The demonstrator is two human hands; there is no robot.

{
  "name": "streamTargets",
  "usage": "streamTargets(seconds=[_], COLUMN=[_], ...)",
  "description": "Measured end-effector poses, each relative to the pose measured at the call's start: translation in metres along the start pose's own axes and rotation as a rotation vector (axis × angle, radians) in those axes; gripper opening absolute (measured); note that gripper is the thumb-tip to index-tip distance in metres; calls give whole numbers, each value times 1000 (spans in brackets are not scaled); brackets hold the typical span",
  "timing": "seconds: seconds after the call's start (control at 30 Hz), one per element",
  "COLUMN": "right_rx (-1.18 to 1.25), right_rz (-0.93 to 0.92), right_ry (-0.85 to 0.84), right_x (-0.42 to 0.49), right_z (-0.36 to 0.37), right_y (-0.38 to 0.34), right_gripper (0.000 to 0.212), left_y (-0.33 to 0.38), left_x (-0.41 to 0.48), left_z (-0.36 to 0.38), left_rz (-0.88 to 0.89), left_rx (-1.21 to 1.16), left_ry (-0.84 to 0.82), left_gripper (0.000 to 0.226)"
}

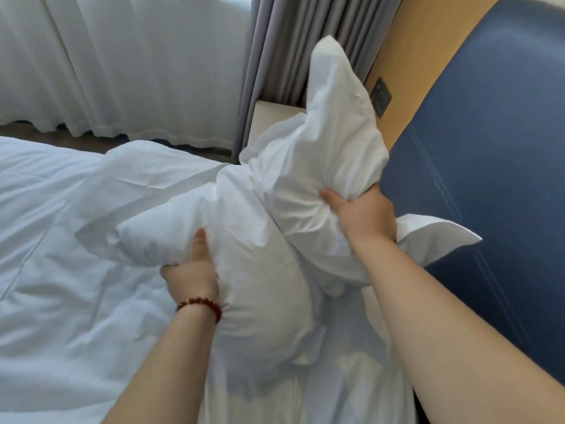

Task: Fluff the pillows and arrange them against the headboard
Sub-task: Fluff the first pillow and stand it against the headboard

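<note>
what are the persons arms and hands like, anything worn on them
Both forearms are bare, with no sleeves in view, and neither the left hand nor the right hand wears a glove. The left wrist carries a bracelet of dark red beads. No watch shows, and no ring can be seen on the visible fingers.

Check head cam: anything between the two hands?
Only the white pillow itself. The left hand and right hand grip it on opposite sides, bunching it; nothing else lies between them in the head view.

No legible text or labels anywhere
</note>
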State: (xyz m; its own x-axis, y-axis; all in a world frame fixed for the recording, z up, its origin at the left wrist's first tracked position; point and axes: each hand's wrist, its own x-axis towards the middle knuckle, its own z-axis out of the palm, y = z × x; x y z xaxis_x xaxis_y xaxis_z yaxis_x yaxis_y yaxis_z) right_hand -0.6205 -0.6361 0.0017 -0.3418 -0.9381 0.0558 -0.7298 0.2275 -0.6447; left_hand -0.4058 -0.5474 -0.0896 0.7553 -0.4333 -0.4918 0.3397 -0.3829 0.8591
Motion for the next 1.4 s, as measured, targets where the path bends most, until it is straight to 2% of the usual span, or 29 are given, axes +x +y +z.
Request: streamTargets(seconds=[0.2,0.37,0.5,0.63,0.73,0.87,0.93,1.07,1.13,1.2,1.3,1.4], right_rx=[-106,-226,-326,-380,-432,-489,-495,-482,-485,-475,-503,-514], right_rz=[40,65,123,99,112,128,141,200,245,267,281,209], right_ry=[69,162,151,211,243,240,253,224,171,125,100,217], right_x=[-23,-23,-19,-8,-8,-12,-13,-25,-37,-52,-80,-107], right_z=[-62,-92,-73,-71,-79,-73,-67,-64,-69,-79,-98,-116], right_y=[22,49,73,77,94,114,114,107,104,104,113,125], right_gripper=[71,63,69,64,66,76,80,88,95,97,85,52], left_y=[33,6,-12,-15,-16,-18,-15,-23,-42,-59,-64,-64], left_x=[20,31,33,43,47,47,35,-22,-40,-39,-26,-21], left_z=[7,54,76,77,76,68,74,103,110,110,109,112], left_rz=[207,350,367,542,654,639,700,1021,1054,1051,1026,1006], left_rx=[303,712,822,842,846,1009,1046,1187,1287,1379,1458,1475], left_ry=[-363,-622,-568,-430,-344,-195,-265,-619,-745,-760,-778,-831], left_gripper=[93,91,93,96,89,87,84,74,72,74,74,74])
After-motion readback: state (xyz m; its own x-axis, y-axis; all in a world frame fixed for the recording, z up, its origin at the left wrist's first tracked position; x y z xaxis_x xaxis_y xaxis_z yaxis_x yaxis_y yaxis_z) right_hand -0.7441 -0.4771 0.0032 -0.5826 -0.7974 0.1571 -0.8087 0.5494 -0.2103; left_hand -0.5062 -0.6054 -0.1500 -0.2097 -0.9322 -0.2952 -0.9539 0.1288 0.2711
